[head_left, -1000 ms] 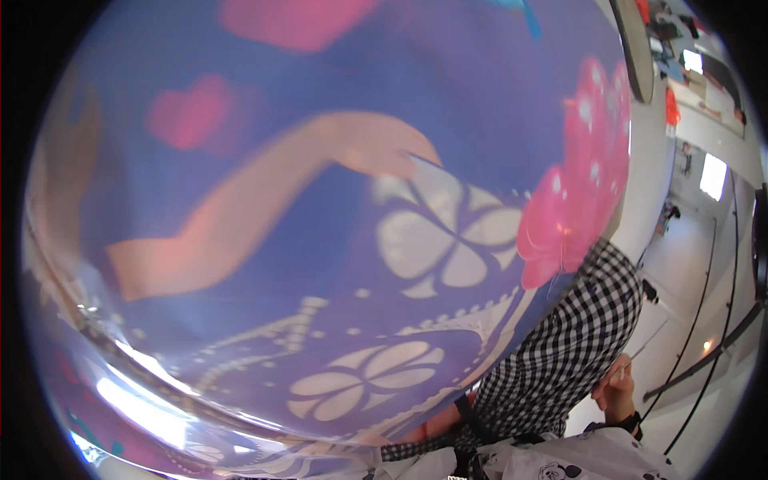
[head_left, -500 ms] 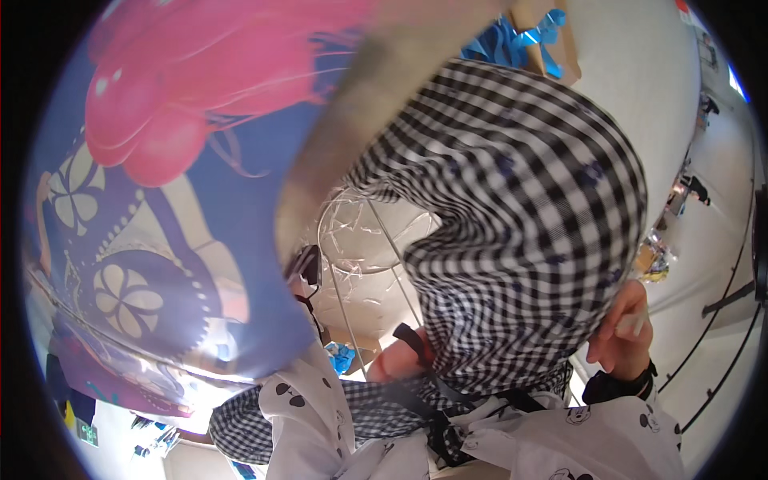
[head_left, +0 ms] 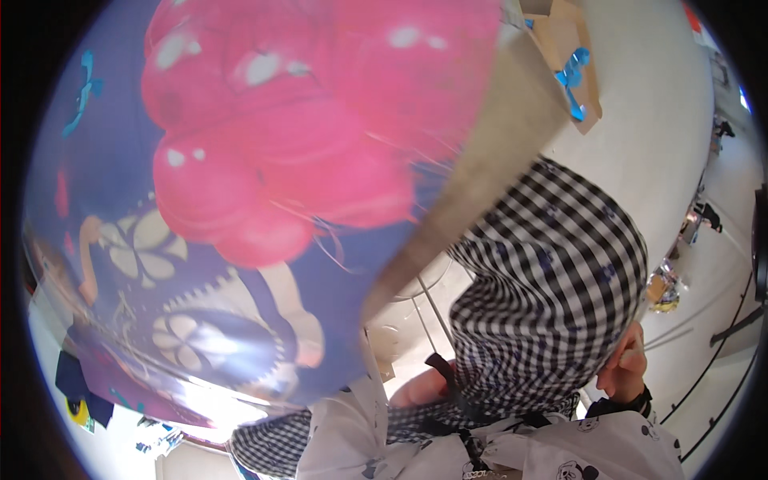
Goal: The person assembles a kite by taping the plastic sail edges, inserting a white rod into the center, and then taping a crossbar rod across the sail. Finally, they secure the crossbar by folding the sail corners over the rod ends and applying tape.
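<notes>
Panel [head_left: 260, 212], glossy, pink-printed, checked cloth [head_left: 552, 284], curled right hand [head_left: 628, 370], cannot tell its grip

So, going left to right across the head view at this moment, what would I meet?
Blue ribbon shape → pink balloon cluster → open cardboard box → right hand → black bar near the rim.
</notes>
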`<state>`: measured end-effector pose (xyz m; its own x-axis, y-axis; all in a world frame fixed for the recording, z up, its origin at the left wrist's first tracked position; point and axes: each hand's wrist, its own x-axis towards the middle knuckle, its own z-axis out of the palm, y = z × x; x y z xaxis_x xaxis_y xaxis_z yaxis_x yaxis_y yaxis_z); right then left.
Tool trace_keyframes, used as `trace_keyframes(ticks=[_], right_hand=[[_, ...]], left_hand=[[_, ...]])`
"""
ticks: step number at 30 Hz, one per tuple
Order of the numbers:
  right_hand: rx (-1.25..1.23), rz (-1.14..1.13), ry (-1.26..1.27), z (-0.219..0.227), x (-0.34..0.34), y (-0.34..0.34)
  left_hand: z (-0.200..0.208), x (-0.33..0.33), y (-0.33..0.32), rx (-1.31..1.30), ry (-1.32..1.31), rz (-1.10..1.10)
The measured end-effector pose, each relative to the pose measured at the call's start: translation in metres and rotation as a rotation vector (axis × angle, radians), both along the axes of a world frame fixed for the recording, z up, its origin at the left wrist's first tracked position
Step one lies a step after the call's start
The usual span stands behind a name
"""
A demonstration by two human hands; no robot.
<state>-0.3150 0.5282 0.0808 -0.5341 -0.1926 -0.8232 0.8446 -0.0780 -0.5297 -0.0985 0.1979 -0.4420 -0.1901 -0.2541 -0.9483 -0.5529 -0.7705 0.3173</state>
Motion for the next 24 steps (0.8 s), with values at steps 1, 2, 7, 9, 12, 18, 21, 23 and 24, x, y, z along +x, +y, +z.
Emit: trace_keyframes(ticks=[1,2,7,9,12,18,21,23,24], right_hand=[[0.016,-0.005,-0.003,0.004,-0.001,-0.002],[0.031,-0.01,-0.008,0.007,-0.001,-0.005],[0.151,-0.053,0.024,0.02,0.003,-0.004],[0.198,-0.08,0.025,0.022,0.006,0.003],[0.273,-0.119,0.035,0.027,0.014,0.011],[0.122,0.135,0.005,0.02,-0.021,-0.031],[0.186,0.073,0.033,0.025,-0.009,-0.022],[0.193,0.119,0.02,0.018,-0.01,-0.037],[0.172,0.172,0.021,0.021,-0.016,-0.047]], left_hand=[[0.0,-0.006,-0.002,0.015,0.01,-0.006],[0.0,-0.011,-0.005,0.029,0.019,-0.011],[0.001,-0.02,0.009,0.105,0.061,-0.022],[-0.002,-0.01,0.022,0.129,0.074,-0.018],[-0.003,0.002,0.049,0.169,0.1,-0.009],[0.019,-0.018,0.09,0.19,0.213,-0.007],[0.052,-0.04,0.1,0.153,0.302,-0.026],[0.083,-0.025,0.099,0.099,0.309,-0.023],[0.101,-0.028,0.101,0.074,0.332,-0.026]])
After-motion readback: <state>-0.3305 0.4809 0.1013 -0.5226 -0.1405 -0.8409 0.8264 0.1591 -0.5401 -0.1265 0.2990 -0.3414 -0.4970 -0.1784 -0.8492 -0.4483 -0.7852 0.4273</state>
